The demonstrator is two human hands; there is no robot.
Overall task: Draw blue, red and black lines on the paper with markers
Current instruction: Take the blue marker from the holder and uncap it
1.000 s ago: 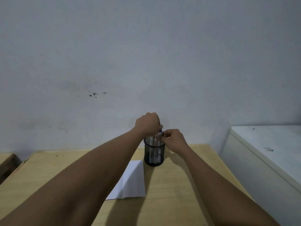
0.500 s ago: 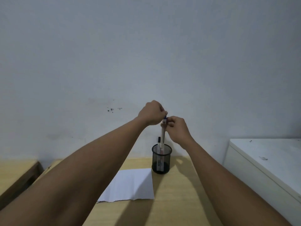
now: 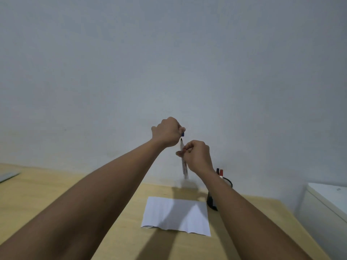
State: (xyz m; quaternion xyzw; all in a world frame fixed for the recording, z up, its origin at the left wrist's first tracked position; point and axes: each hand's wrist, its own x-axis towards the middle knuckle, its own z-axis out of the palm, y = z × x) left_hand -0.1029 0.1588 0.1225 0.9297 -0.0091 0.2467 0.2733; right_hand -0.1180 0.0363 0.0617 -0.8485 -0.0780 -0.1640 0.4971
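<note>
Plain study room: wooden desk [image 3: 116, 231], pen holder [image 3: 228, 182], bare wall [image 3: 169, 62].

You can read nothing here. The marker [image 3: 184, 166] in your right hand [image 3: 197, 156] carries dark printing along its white barrel, but it is blurred past reading. The paper [image 3: 176, 214] bears no writing you can make out.

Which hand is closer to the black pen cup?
The right hand. It hangs just above and left of the pen cup, holding the marker. The left hand is higher up and farther left, pinching the blue cap.
</note>
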